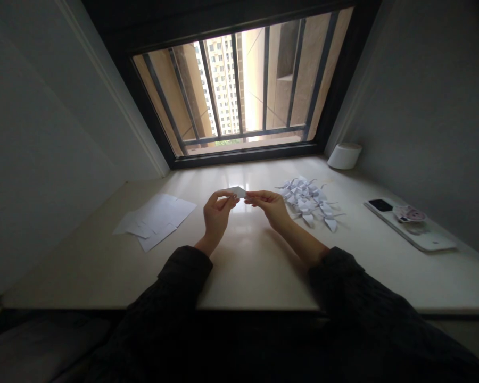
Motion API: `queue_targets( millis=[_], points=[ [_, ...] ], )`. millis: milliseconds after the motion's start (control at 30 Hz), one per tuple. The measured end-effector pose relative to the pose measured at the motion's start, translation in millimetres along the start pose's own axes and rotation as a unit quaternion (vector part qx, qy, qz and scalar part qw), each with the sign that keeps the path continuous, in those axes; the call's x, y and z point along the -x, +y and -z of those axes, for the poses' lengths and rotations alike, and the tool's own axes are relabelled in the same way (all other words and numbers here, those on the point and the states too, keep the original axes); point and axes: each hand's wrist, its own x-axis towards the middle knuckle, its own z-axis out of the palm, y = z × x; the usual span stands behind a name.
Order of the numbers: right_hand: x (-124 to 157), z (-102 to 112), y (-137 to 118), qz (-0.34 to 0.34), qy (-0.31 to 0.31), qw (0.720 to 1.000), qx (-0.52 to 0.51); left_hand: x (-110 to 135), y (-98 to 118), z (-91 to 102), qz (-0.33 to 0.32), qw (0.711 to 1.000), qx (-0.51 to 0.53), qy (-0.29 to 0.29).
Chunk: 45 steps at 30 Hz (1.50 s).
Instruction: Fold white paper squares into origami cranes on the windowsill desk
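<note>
Both hands on one small folded paper piece [238, 192], held up over the middle of the pale tabletop [239, 276], between pile and sheets. Left hand [219, 210]: fingers pinched on its left end, thumb below. Right hand [270, 205]: fingertips closed on its right corner; exact thumb contact too small to tell. Gap between the two hands is narrow, paper spans it. Pile of folded paper figures [305, 198], white, pointed ends, sits just right of the right hand, some overlapping. Flat white paper sheets [167, 213] lie overlapped on the left, apart from the left hand. Phone [435, 240] far right, camera block toward the window, round sticker-like grip [410, 214] on its back. White rounded object [344, 156] in the back right corner, by the wall. Barred window [239, 85] behind; dark sleeves [187, 266] on both arms.
</note>
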Motion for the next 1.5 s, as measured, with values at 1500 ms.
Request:
queue_targets(
  millis=[1500],
  points=[
    [-2.7,5.9,5.6,-0.162,-0.051,0.986,-0.003,-1.4,-6.6,0.3,0.003,0.999,0.021,0.024]
  ],
)
